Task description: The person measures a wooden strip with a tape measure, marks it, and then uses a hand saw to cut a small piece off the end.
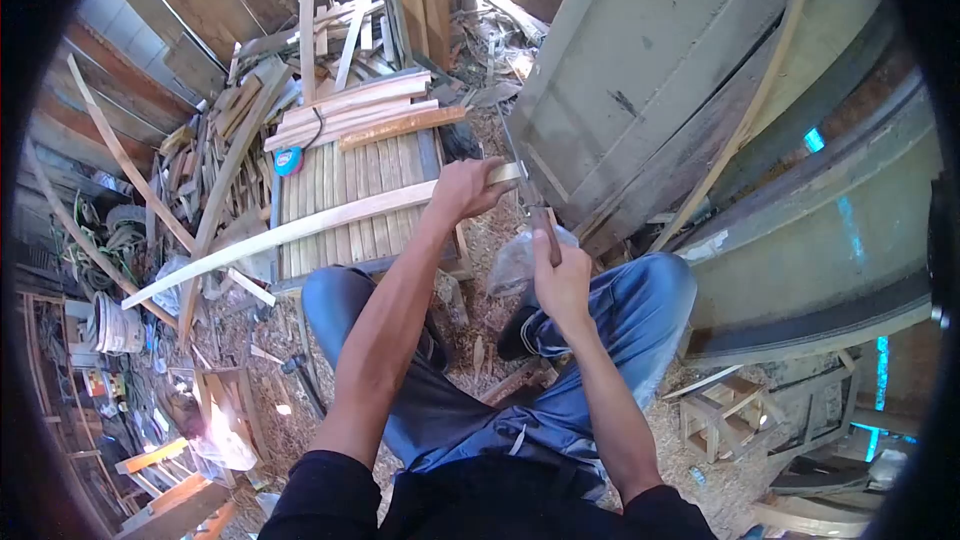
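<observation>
My left hand (465, 190) is closed around a long pale wooden strip (330, 223) near its right end, pressing it over a slatted wooden panel. The strip's far end reaches out to the left past the panel. My right hand (562, 275) grips the brown wooden handle of a handsaw (543, 223). Its thin blade, seen almost edge-on, points up and away from me and crosses close by the strip's right end, just beyond my left fingers.
The slatted panel (350, 168) bears several wood pieces (400, 127) and a blue tape measure (287, 161). Offcuts (225, 130) are heaped at the left. A hammer (303, 380) lies by my left leg. Large boards (640, 70) lean at the right; a plastic bag (510, 262) lies between my knees.
</observation>
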Motion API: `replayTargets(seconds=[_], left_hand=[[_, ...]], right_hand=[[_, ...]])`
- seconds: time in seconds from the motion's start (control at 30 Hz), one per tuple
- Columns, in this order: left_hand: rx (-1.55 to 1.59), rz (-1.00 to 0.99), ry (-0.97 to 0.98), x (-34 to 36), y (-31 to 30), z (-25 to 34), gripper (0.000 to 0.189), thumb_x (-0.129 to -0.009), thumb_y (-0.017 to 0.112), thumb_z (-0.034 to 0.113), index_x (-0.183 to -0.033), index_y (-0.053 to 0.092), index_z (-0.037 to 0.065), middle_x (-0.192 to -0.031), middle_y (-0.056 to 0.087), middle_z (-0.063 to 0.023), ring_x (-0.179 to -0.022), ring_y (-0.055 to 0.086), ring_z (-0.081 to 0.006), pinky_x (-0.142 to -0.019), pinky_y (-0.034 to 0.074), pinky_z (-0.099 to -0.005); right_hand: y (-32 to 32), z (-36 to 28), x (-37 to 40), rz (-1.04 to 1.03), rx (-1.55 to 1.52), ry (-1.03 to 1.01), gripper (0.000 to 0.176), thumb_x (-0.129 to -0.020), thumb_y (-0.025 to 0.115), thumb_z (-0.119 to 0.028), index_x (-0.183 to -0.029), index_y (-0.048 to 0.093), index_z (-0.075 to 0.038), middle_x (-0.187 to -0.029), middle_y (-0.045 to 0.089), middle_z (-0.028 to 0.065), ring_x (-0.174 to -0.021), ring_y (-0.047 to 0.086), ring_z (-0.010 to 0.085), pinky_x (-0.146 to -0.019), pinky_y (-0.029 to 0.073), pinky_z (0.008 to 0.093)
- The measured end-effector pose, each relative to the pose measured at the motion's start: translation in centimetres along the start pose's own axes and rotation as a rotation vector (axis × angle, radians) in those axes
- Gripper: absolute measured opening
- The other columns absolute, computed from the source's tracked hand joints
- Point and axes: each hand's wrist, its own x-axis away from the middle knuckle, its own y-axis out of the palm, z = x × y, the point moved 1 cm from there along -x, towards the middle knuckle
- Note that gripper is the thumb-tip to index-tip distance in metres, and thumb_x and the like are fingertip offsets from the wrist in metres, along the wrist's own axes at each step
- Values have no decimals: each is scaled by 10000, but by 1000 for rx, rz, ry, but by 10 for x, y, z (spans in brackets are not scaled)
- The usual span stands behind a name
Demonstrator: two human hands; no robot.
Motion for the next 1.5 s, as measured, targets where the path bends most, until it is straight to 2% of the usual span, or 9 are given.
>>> replayTargets(seconds=[0.23,0.33,0.43,0.6,0.9,1.13,1.17,1.23,1.5], left_hand=[[11,5,17,0,6,-2,404,-776,645,369,-1090,652,114,-862,684,-179,-821,653,-371,-750,517,-462],[24,-26,12,0,6,0,408,-770,649,377,-1083,653,115,-859,681,-181,-817,653,-369,-742,521,-459],[19,-18,13,-4,4,-5,471,-785,653,402,-1154,634,109,-814,673,-183,-797,643,-381,-725,512,-459],[-11,-29,25,-2,11,-10,455,-785,646,379,-1159,632,120,-849,675,-185,-815,639,-387,-738,509,-468],[28,-106,-23,-3,4,-10,475,-796,637,405,-1177,626,122,-858,676,-193,-820,647,-378,-747,512,-467],[-30,-66,22,-3,12,-11,513,-806,642,456,-1203,611,133,-863,680,-189,-828,648,-381,-753,514,-461],[-19,-79,46,-2,14,-9,513,-806,642,456,-1203,611,133,-863,680,-189,-828,648,-381,-753,514,-461],[1,-24,-22,-1,12,-9,460,-797,643,435,-1135,646,123,-889,678,-193,-828,657,-364,-755,519,-464],[15,-113,-23,0,2,0,482,-796,638,486,-1109,664,121,-879,686,-189,-853,655,-362,-782,515,-445]], right_hand=[[-42,3,76,-30,-69,107,366,-936,537,-272,-767,642,35,-576,518,234,-522,593,352,-511,433,417],[1,8,14,59,7,-34,458,-935,514,-350,-710,603,39,-579,533,241,-575,600,404,-541,435,457],[16,1,-16,52,-43,-42,442,-946,517,-357,-782,606,43,-543,491,179,-486,494,311,-517,393,402],[-37,8,67,-29,-62,49,482,-955,504,-369,-733,591,49,-521,461,142,-479,452,186,-501,376,388],[9,-7,-6,54,-85,35,494,-945,518,-365,-703,561,63,-531,488,177,-473,461,260,-514,386,389],[-23,11,52,-23,-38,87,446,-953,517,-322,-688,557,34,-515,464,49,-506,441,97,-482,359,320],[-10,12,27,-18,-26,91,429,-935,523,-348,-787,630,40,-568,529,200,-501,562,333,-525,431,401],[6,-1,-1,-26,-56,91,456,-933,520,-352,-757,618,57,-603,556,249,-579,595,405,-554,441,432],[-31,17,89,-26,-43,66,334,-922,540,-267,-790,645,21,-543,504,183,-481,599,295,-509,456,359]])
